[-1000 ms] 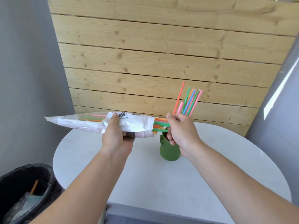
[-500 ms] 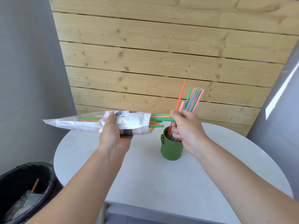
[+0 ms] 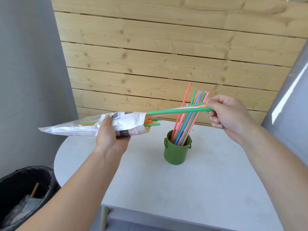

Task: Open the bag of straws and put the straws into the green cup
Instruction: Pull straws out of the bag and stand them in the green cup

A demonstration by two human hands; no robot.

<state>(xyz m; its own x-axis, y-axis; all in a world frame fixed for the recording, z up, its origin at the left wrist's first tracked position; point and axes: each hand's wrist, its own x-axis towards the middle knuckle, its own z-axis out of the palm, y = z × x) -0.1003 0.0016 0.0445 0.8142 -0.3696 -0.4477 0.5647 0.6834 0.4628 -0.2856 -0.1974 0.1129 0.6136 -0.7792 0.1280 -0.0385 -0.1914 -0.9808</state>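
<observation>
My left hand (image 3: 111, 135) grips a white plastic bag of straws (image 3: 83, 126) held level above the table's left side, its open mouth facing right with several straw ends poking out. My right hand (image 3: 228, 115) pinches a small bunch of straws (image 3: 176, 111), green, pink and orange, drawn most of the way out of the bag to the right. Below them the green cup (image 3: 176, 154) stands upright on the table with several coloured straws leaning in it.
The round white table (image 3: 150, 184) stands against a wooden slat wall (image 3: 166, 55). A black bin (image 3: 23, 194) with rubbish sits on the floor at the lower left. Grey walls flank both sides.
My right hand has moved right and up, away from the bag's mouth, pulling a few straws out over the cup. The bag stays in my left hand, almost still.
</observation>
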